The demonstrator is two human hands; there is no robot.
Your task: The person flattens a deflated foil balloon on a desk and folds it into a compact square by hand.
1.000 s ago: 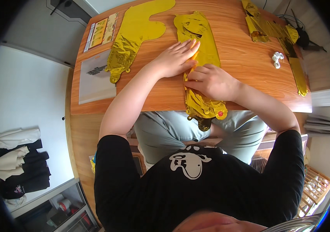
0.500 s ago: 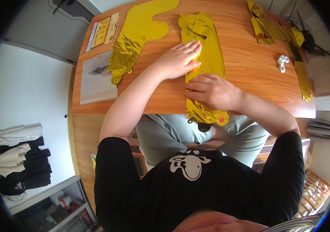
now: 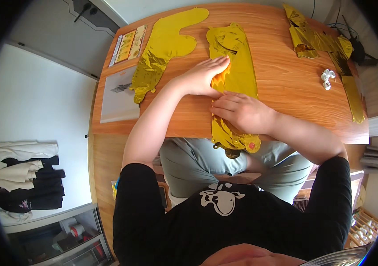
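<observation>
A long gold foil balloon (image 3: 242, 73), flat and creased, lies lengthwise on the table in front of me. Its crumpled near end hangs over the table edge above my lap, with a small red spot on one corner. My left hand (image 3: 203, 76) rests along the balloon's left side, fingers stretched out and thumb spread toward me. Orange reflections show on the foil beside its palm. Across the lower part bends my right hand (image 3: 244, 111), its fingertips closed at the left edge near my left thumb. What lies under both palms is hidden.
Another gold foil balloon (image 3: 166, 37) lies at the far left, beside a printed card (image 3: 129, 43) and a clear plastic sheet (image 3: 120, 99). At the right are more gold foil (image 3: 352, 91), small white rolls (image 3: 327, 79) and a black device with cables (image 3: 359, 51).
My left hand has slid slightly toward me along the balloon, its thumb now meeting my right fingers. My right fingers have drawn closer together. The whole view has shifted slightly.
</observation>
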